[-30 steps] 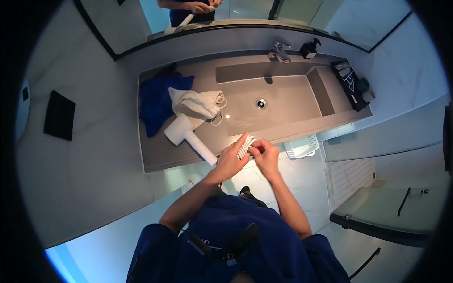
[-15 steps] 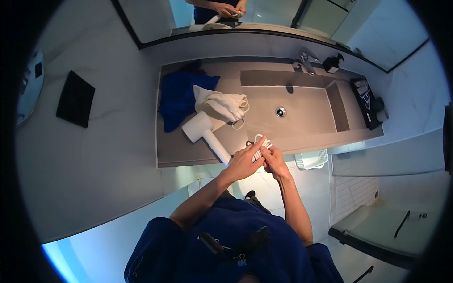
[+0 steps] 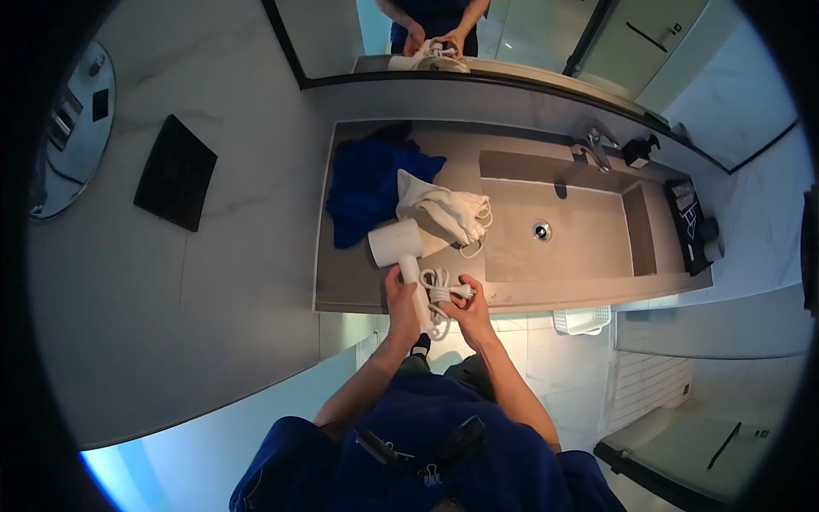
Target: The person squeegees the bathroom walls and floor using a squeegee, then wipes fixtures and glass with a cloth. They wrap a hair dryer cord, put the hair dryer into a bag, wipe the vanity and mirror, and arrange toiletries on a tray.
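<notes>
My left hand (image 3: 402, 305) is wrapped round the handle of a white hair dryer (image 3: 397, 243), whose head rests at the counter's front left. Beside the handle is the dryer's white power cord (image 3: 438, 292), wound into a bundle with its plug pointing right. My right hand (image 3: 471, 314) grips this bundle by the plug end, fingers and thumb closed on it. Just behind the dryer lies a crumpled white drawstring bag (image 3: 439, 207). A dark blue cloth (image 3: 371, 183) is heaped to the left of the bag.
A sink basin (image 3: 559, 256) with a chrome faucet (image 3: 597, 149) takes up the counter's right part. Near it stand a black soap dispenser (image 3: 638, 154) and a black tray (image 3: 685, 224) of small items. A white basket (image 3: 583, 321) sits below the counter. A mirror is behind.
My left hand has moved from the cord bundle to the dryer's handle. My right hand has shifted left with the bundle, now beside the handle. The view has moved slightly.
</notes>
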Action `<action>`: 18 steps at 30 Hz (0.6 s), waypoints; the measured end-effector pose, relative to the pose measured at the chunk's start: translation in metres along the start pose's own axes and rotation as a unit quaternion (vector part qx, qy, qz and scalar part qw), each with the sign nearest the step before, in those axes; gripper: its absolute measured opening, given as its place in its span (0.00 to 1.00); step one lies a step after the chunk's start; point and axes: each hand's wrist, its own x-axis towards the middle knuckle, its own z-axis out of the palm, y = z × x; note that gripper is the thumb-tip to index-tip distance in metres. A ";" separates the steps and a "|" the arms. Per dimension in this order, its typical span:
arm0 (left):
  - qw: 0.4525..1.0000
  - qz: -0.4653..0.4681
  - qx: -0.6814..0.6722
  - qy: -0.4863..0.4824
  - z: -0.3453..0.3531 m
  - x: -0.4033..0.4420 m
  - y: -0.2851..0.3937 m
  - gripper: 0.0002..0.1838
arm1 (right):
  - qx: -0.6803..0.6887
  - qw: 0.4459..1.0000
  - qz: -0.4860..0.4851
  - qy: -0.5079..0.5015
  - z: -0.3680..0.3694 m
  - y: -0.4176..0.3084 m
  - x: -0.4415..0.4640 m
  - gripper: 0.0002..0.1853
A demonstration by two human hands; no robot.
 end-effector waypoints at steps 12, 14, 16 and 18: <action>0.979 -0.002 0.047 -0.201 0.090 -0.071 -0.035 0.31 | 0.200 0.970 0.141 0.015 -0.088 -0.064 -0.052 0.56; 0.963 0.005 0.123 -0.242 0.097 -0.066 -0.038 0.25 | 0.151 0.977 0.149 0.020 -0.103 -0.086 -0.058 0.54; 0.945 -0.017 0.206 -0.252 0.093 -0.041 -0.040 0.10 | 0.200 0.968 0.152 -0.001 -0.121 -0.097 -0.060 0.54; 0.864 0.222 0.445 -0.076 0.116 -0.021 -0.006 0.11 | 0.200 0.970 0.135 -0.009 -0.144 -0.104 -0.064 0.53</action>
